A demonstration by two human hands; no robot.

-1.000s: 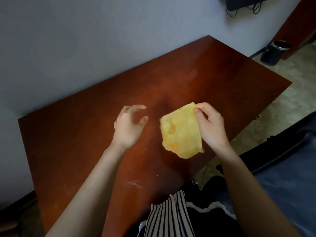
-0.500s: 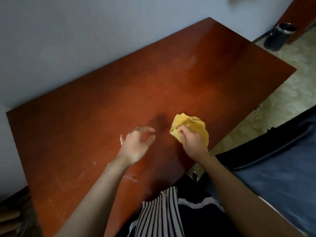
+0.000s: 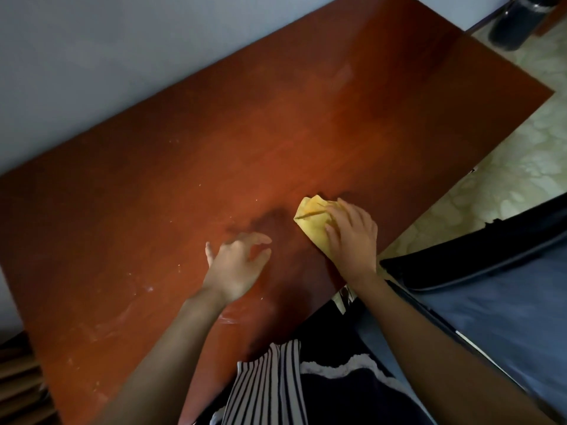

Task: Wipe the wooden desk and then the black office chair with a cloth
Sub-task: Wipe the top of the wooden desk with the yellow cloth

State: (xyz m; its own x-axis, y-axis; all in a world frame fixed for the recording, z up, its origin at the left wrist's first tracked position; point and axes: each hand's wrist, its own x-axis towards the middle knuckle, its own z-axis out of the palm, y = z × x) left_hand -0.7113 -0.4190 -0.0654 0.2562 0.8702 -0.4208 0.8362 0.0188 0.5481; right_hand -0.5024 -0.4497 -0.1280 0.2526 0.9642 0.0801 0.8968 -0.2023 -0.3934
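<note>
The cloth [image 3: 313,222] is held down on the desk [image 3: 276,133] close to the near edge, toward the right. It is yellow and bunched up, and it is gripped by the right hand [image 3: 352,237], whose fingers are curled over it and press it on the wood. The left hand [image 3: 236,268] is kept near it on the left. Nothing is held in it, and its fingers are loosely bent and a bit apart; whether the wood is touched cannot be told. Lots of bare wood is seen past both hands, up to the far edge, which runs along the wall [image 3: 122,56]. A dark bin [image 3: 518,23] is seen on the floor [image 3: 491,185] past the far right end, well away from the hands. A big dark blue thing [image 3: 506,302] is seen low on the right, by the near edge — what it is cannot be told. The wood is red-brown and shiny, and white marks [image 3: 147,289] are dotted over its left part. The floor is pale and blotchy.
</note>
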